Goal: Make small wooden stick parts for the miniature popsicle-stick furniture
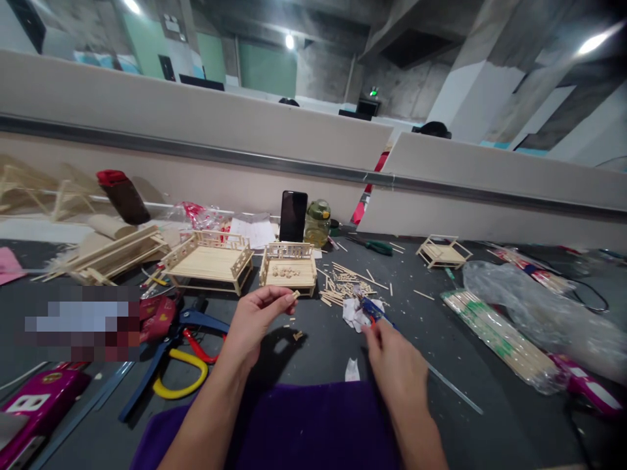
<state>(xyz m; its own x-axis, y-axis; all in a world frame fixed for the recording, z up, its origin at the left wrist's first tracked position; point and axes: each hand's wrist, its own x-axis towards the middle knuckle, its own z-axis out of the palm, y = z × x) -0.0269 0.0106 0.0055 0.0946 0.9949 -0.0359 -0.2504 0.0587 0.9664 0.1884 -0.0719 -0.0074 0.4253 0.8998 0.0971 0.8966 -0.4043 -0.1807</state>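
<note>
My left hand (pixel 257 320) is closed in a pinch on a small wooden piece (pixel 296 295), just in front of a miniature wooden bench (pixel 289 279) with tiny pieces lying on its seat. A few more small wooden bits (pixel 298 335) lie on the table below my fingers. My right hand (pixel 396 359) is closed around a blue glue gun (pixel 375 307), whose nozzle is over crumpled white paper (pixel 353 314). A clear glue stick (pixel 455 390) trails behind that hand. Beyond the paper spreads a pile of short cut sticks (pixel 345 284).
A larger wooden bench model (pixel 208 262) stands left, and a small wooden frame (pixel 443 251) back right. Blue-handled cutters (pixel 164 346) and yellow-handled scissors (pixel 181 391) lie at left. A phone (pixel 292 217) leans near a bottle (pixel 318 222). Bagged sticks (pixel 504 339) lie right.
</note>
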